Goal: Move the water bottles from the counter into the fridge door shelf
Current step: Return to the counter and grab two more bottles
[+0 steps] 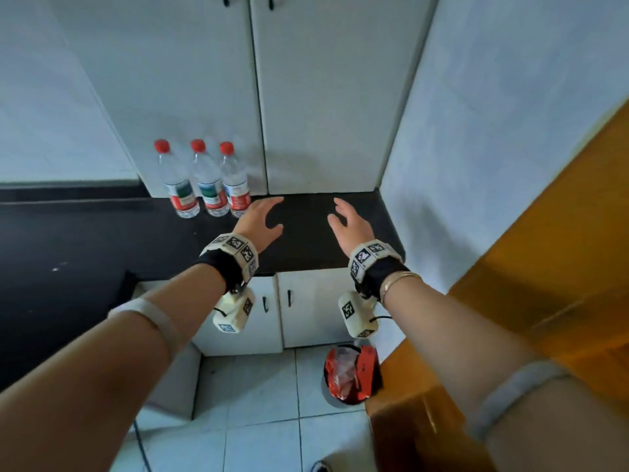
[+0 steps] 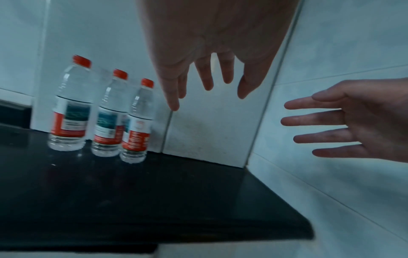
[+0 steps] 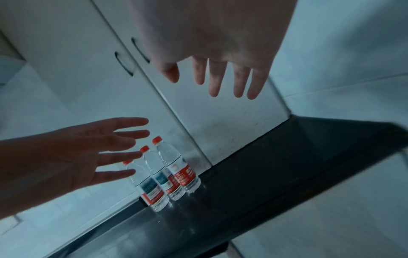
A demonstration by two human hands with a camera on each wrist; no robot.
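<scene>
Nearest, two bare forearms reach forward, each with a marker-covered wrist band. Below them lies a pale tiled floor (image 1: pixel 258 386) with a bin holding red wrapping (image 1: pixel 352 373), and an orange-brown surface (image 1: pixel 544 267) runs along the right edge.

Further out, the left hand (image 1: pixel 260 218) hovers over the black tabletop (image 1: pixel 102 240), fingers straight and spread, holding nothing. The right hand (image 1: pixel 349 221) hangs beside it, apart from it, also released with fingers extended and empty. In the left wrist view the left hand (image 2: pixel 209 43) shows its fingers fanned downward, and the right hand (image 2: pixel 353 120) comes in from the side, palm open.

Beyond the left hand, three water bottles (image 1: pixel 206 180) with red caps stand upright in a row on the tabletop, close together; whether they touch each other is hard to tell, since the wrist views are blurred. The rightmost bottle stands just beside the left hand's fingers, not touched. The right wrist view shows the same water bottles (image 3: pixel 165 176) past the left hand (image 3: pixel 66 157).

Behind the bottles rise white cabinet doors (image 1: pixel 306 97) with dark handles, meeting a white tiled wall (image 1: pixel 493 131) at the right corner.
</scene>
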